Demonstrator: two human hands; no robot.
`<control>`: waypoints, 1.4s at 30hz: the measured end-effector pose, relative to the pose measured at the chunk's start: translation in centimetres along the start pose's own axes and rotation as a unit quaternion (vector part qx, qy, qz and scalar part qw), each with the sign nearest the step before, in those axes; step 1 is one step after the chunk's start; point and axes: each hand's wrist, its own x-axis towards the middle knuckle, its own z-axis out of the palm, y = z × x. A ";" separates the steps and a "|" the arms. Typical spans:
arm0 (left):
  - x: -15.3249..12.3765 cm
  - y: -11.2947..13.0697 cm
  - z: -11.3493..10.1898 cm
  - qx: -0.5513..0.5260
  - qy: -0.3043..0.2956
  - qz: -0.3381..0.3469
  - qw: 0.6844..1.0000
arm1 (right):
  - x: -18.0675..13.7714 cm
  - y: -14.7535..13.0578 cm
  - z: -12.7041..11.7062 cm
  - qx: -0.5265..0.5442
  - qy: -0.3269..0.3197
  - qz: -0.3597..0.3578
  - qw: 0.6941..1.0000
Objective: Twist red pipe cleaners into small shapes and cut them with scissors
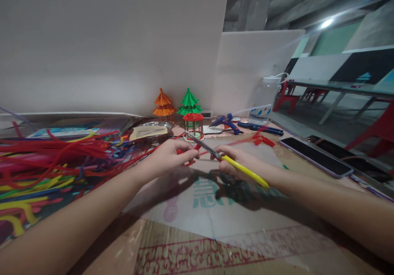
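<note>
My left hand (170,155) is closed around a short piece of red pipe cleaner (193,160) above the cardboard-covered table. My right hand (238,162) grips yellow-handled scissors (246,171), whose metal blades (201,143) point left and up over the left hand's fingers. Just behind the hands stands a small red pavilion model (193,125) made of pipe cleaners. An orange pagoda model (163,103) and a green pagoda model (189,102) stand further back against the white board.
A big heap of coloured pipe cleaners (46,164) covers the left side. A metal dish (156,125), a blue glue gun (227,122), blue scissors (261,128), a plastic jar (264,100) and a phone (315,156) lie behind and right. Red chairs stand beyond.
</note>
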 end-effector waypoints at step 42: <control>0.5 -3.5 3.1 -0.085 0.127 -0.029 0.988 | 3.0 2.6 -1.3 -0.570 0.104 -0.082 0.811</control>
